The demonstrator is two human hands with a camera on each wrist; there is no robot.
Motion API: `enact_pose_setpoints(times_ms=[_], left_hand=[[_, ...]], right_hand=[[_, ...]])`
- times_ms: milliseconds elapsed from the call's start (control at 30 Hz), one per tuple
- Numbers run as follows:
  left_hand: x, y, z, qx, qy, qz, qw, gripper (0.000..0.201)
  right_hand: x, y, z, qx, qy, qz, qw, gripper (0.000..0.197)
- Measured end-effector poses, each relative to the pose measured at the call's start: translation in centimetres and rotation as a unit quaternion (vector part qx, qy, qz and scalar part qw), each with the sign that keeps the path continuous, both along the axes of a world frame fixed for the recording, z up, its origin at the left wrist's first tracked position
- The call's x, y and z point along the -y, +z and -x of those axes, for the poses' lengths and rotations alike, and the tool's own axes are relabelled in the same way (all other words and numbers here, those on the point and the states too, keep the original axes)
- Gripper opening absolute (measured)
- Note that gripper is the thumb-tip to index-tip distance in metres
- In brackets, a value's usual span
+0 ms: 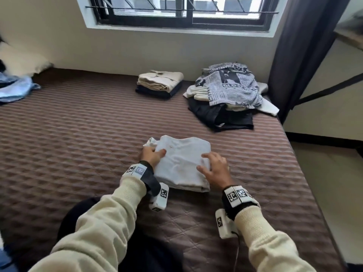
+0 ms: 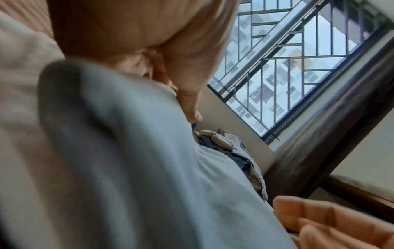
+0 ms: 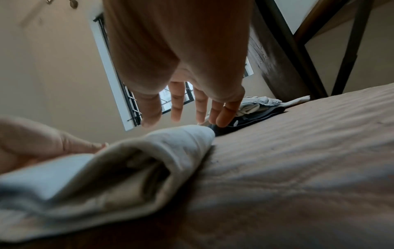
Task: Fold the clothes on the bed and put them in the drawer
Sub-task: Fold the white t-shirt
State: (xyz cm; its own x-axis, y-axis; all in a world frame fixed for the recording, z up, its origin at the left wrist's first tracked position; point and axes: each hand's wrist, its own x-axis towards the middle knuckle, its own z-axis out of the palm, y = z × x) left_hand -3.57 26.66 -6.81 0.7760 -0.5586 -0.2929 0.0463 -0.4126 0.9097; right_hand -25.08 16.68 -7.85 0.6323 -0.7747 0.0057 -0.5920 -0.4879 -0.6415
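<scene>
Clothes for folding lie across the brown quilted bed (image 1: 78, 134), and reading from the left edge, a crumpled light-blue garment (image 1: 13, 89) sits near a pale pillow (image 1: 21, 59) against the wall. Farther along, toward the wall under the window (image 1: 176, 10), a neat folded stack (image 1: 160, 83) has beige pieces on top of a dark one. In the near middle of the bed lies a folded white garment (image 1: 184, 161), with a bunched bit of cloth sticking out at its far left corner. The left hand (image 1: 153, 156) grips that garment's left edge, thumb laid on top and fingers curled under and out of sight; the left wrist view shows the thumb pressing down on the pale fabric (image 2: 127, 151). The right hand (image 1: 216, 169) rests at the garment's right edge with fingers spread and only slightly bent, holding nothing; in the right wrist view its fingers (image 3: 177, 104) hang straight and apart just above the cloth's rolled edge (image 3: 149, 151). Beyond and to the right, an unfolded pile (image 1: 231, 95) is heaped near the bed's far right corner, a newspaper-print piece on top of white and black items. A dark curtain (image 1: 298, 46) hangs beside that corner.
</scene>
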Motion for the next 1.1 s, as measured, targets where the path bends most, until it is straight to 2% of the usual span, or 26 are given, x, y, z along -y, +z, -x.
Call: enact_pose_setpoints(times_ms=[67,167,267,433,533,567,600,633,700,733,800,833,967,1033,1100], left_hand=[[0.0,0.6,-1.1,0.061,-0.008,-0.032,0.998,0.03],[-1.1,1.0,-2.6,0.106,-0.019,-0.087,0.99,0.023],[-2.7,-0.3,-3.5,0.106,-0.049,-0.142,0.983,0.028],[-3.4,-2.4,-4.6,0.101,-0.063,-0.145,0.982,0.017],[-3.5,-1.3,-3.8,0.116,-0.048,-0.19,0.974,0.024],[-3.4,-0.7,-3.2,0.148,-0.038,-0.225,0.962,0.03],[-3.2,-0.1,-2.4,0.209,-0.031,-0.274,0.938,0.035],[-2.8,0.5,-1.7,0.291,-0.034,-0.32,0.901,0.039],[-2.2,1.0,-0.4,0.437,-0.089,-0.332,0.831,0.049],[-1.8,0.9,-0.1,0.46,-0.145,-0.315,0.818,0.054],[-1.3,0.3,0.3,0.395,-0.233,-0.302,0.836,0.058],[-1.2,-0.2,0.6,0.356,-0.245,-0.308,0.848,0.058],[-1.2,-1.6,2.0,0.339,-0.215,-0.315,0.86,0.058],[-1.1,-1.9,2.3,0.332,-0.201,-0.309,0.868,0.058],[-1.1,-2.0,2.8,0.332,-0.168,-0.285,0.883,0.055]], right_hand=[[-0.2,-0.1,0.1,-0.023,0.007,0.001,1.0,0.054],[-0.9,0.1,-0.9,-0.058,0.044,0.007,0.997,0.06],[-1.8,-0.2,-2.5,-0.106,0.077,-0.025,0.991,0.065],[-1.5,0.4,-3.3,-0.142,0.076,-0.046,0.986,0.07],[-1.3,1.1,-3.8,-0.112,0.053,-0.018,0.992,0.07],[-1.3,1.2,-4.1,-0.095,0.034,-0.014,0.995,0.069],[-1.3,1.2,-4.4,-0.085,0.014,-0.015,0.996,0.069],[-1.3,1.2,-4.8,-0.083,0.0,-0.018,0.996,0.07],[-1.2,0.8,-5.3,-0.103,0.002,-0.034,0.994,0.075],[-1.1,0.6,-5.6,-0.118,0.016,-0.05,0.992,0.078],[-0.8,0.2,-5.7,-0.141,0.044,-0.081,0.986,0.085],[-0.6,-0.1,-5.6,-0.145,0.053,-0.092,0.984,0.088],[0.3,-0.7,-5.0,-0.129,0.07,-0.112,0.983,0.095],[0.2,-0.6,-4.9,-0.023,0.011,-0.119,0.993,0.092],[-0.2,-0.3,-4.6,0.123,-0.136,-0.12,0.976,0.083]])
